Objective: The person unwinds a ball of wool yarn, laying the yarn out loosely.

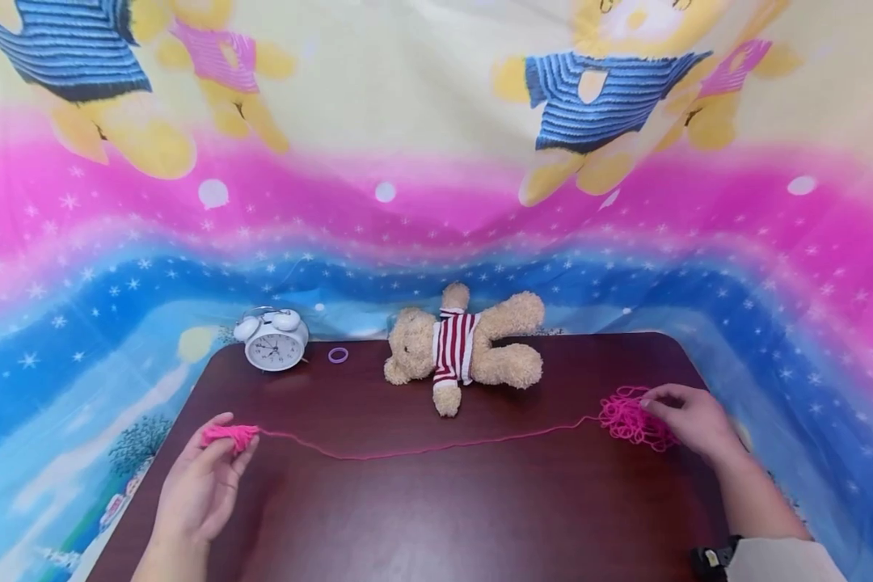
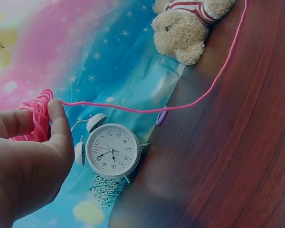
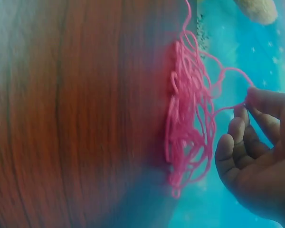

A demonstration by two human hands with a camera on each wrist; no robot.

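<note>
My left hand [image 1: 202, 481] holds a small wound bundle of pink yarn [image 1: 231, 437] between thumb and fingers, raised above the table's left side. From it a single pink strand [image 1: 422, 449] sags across to the right. It runs into a loose, tangled heap of pink yarn [image 1: 629, 420] lying on the table. At the heap, my right hand [image 1: 691, 416] pinches a loop of the yarn between thumb and index finger. In the right wrist view, that pinched loop [image 3: 232, 70] is lifted off the heap, while the other fingers [image 3: 237, 128] curl loosely below.
A teddy bear [image 1: 454, 347] in a striped shirt lies on its back at the table's far edge. Left of it are a purple ring [image 1: 338, 355] and a white alarm clock [image 1: 276, 341]. A printed cloth [image 1: 436, 218] hangs behind the brown table [image 1: 436, 517].
</note>
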